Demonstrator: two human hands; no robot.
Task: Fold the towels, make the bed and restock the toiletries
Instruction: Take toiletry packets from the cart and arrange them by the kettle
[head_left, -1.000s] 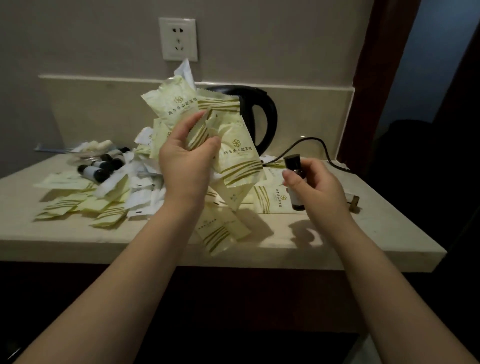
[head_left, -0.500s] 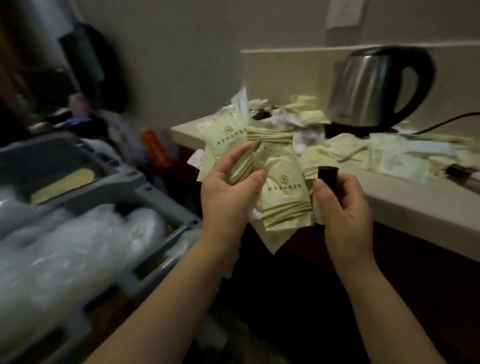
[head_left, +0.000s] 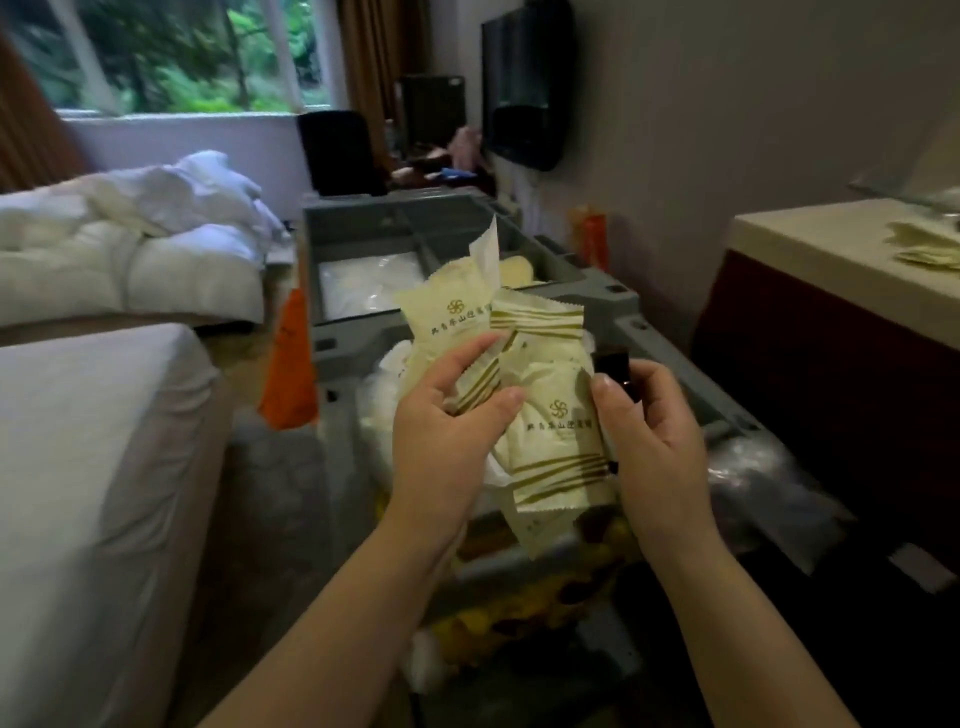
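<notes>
Left hand (head_left: 441, 441), several sachets (head_left: 558, 441); one bottle (head_left: 613, 364)

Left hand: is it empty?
No, the left hand grips sachets; the right hand holds a bottle.

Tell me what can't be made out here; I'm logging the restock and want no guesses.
Head view only.
Dark bottle: mostly behind the right hand and sachets; label unseen.
Sachets overlap in the left hand; count unclear.
Cart bins: blurred, partly covered by sachets.
Counter: cut by right edge.
</notes>
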